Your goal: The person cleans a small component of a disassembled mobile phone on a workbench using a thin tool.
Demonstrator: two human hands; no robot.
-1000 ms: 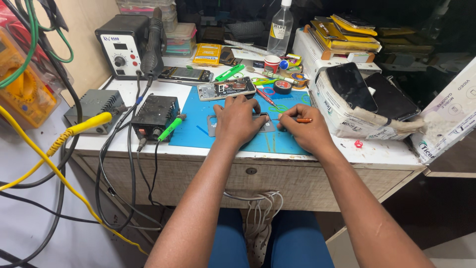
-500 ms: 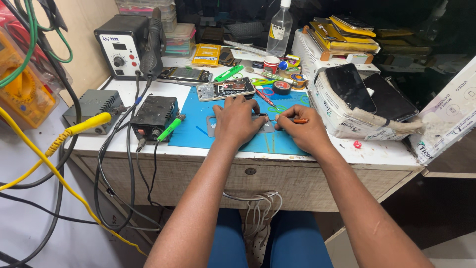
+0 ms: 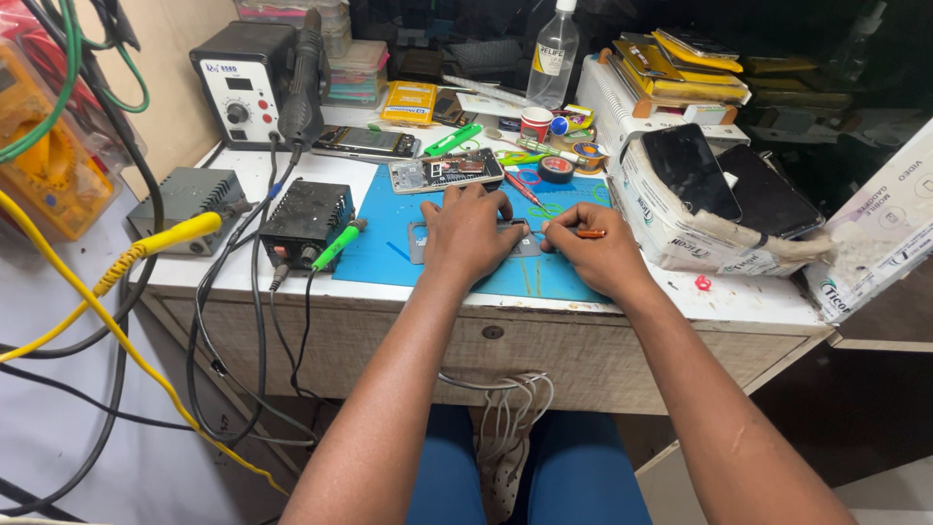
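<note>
Cluttered repair desk: on the blue rubber mat (image 3: pixel 389 255), the left hand (image 3: pixel 469 233) presses flat, steadying a grey phone frame (image 3: pixel 420 243), while the right hand (image 3: pixel 593 255) pinches an orange-handled tool (image 3: pixel 586 233) beside it.

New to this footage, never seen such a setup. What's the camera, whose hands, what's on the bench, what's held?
One view only: a camera on the person's head, looking down at their own two bare hands over a repair bench. No robot.

The left hand presses flat on a grey phone frame lying on a blue work mat. The right hand pinches a thin orange-handled tool beside it.

Around them: an opened phone, a black power supply, a hot-air station, a green-handled soldering iron, a clear bottle and two dark phones resting on a box.
</note>
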